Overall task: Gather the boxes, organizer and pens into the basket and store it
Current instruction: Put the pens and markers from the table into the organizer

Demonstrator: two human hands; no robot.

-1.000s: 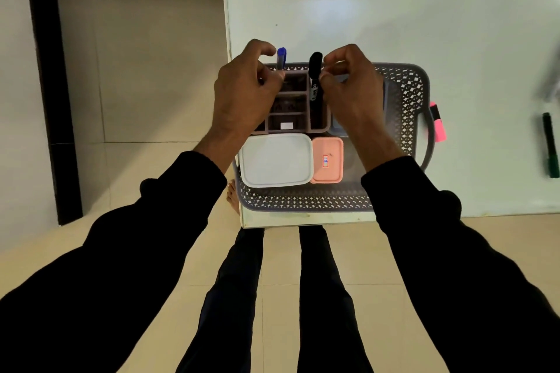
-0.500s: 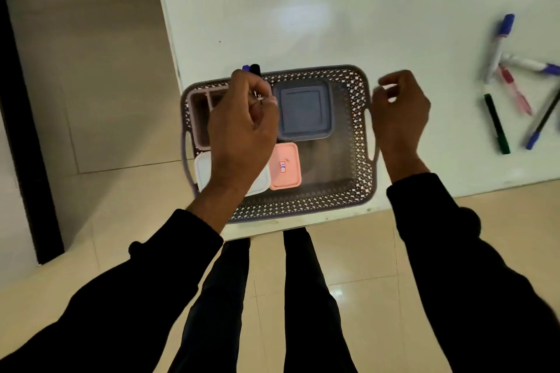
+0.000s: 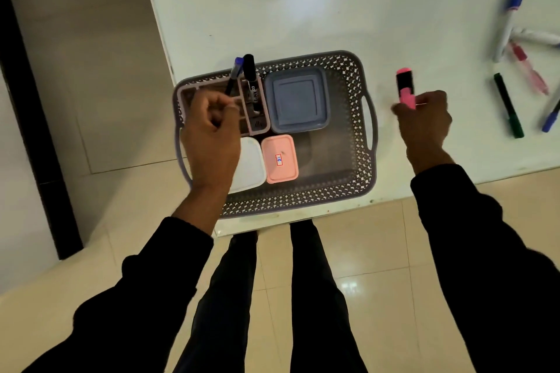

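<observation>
A grey perforated basket [image 3: 348,130] sits at the near left corner of the white table [image 3: 303,18]. Inside it are a blue-grey box [image 3: 298,100], a pink box [image 3: 278,159], a white box [image 3: 250,166] partly under my wrist, and a pinkish organizer [image 3: 257,127]. A black marker [image 3: 251,79] stands in the organizer. My left hand [image 3: 212,136] hovers over the organizer, fingers curled round the lower end of a blue pen [image 3: 235,73]. To the right of the basket, my right hand [image 3: 424,124] pinches a pink highlighter [image 3: 405,88] above the table.
Several loose pens lie at the table's right: a blue-capped white marker [image 3: 510,20], a red pen [image 3: 528,70], a green marker [image 3: 509,106] and a blue pen [image 3: 550,115]. Tiled floor and my legs are below the table's near edge.
My right hand let go of the black marker, moved right past the basket handle and picked up the pink highlighter. My left hand stayed at the organizer with the blue pen.
</observation>
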